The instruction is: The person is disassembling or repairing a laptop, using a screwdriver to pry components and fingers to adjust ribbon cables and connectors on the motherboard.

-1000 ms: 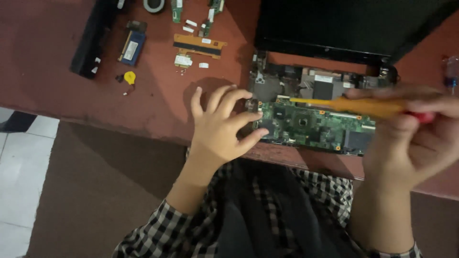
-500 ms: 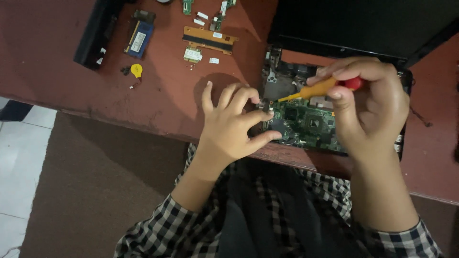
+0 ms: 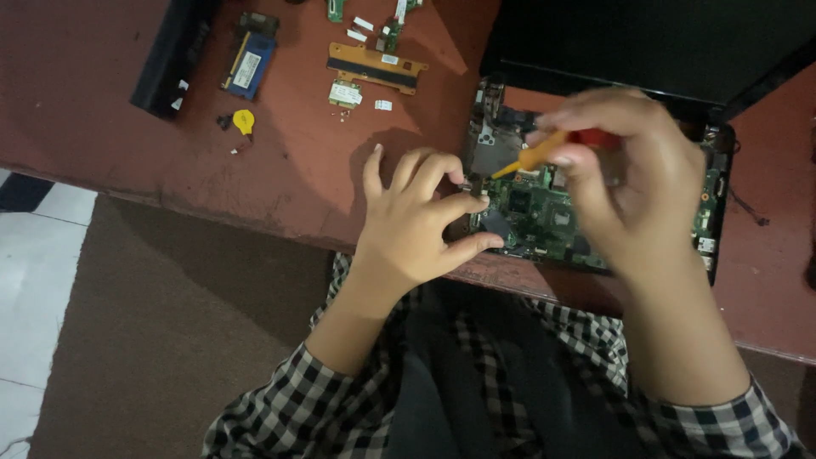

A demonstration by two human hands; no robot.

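Nearest to us, checked black-and-white shirt sleeves (image 3: 289,408) frame the view at the reddish-brown wooden table's (image 3: 102,102) near edge; our left hand (image 3: 416,225) rests at the left edge of the exposed green laptop circuit board (image 3: 552,217), thumb and fingers curled and part open, fingertips touching the board's edge, though whether they pinch any small part we cannot tell; our right hand (image 3: 633,183) is closed around the red handle of an orange-shafted screwdriver (image 3: 544,153), held over the middle of the board; the tool's long axis runs from upper right to lower left, its tip pointing down and left toward the board's left part, near the left fingertips; in our judgement the work goes best with the tip seated squarely before turning, the left hand steadying the board so nothing slips across the components; beyond the board lies the open laptop's black lid (image 3: 646,42); farther left on the table sit an orange flat strip part (image 3: 374,66), a small green card (image 3: 345,93), a blue memory module (image 3: 249,64), a yellow round piece (image 3: 244,121) and a long black battery bar (image 3: 174,55).
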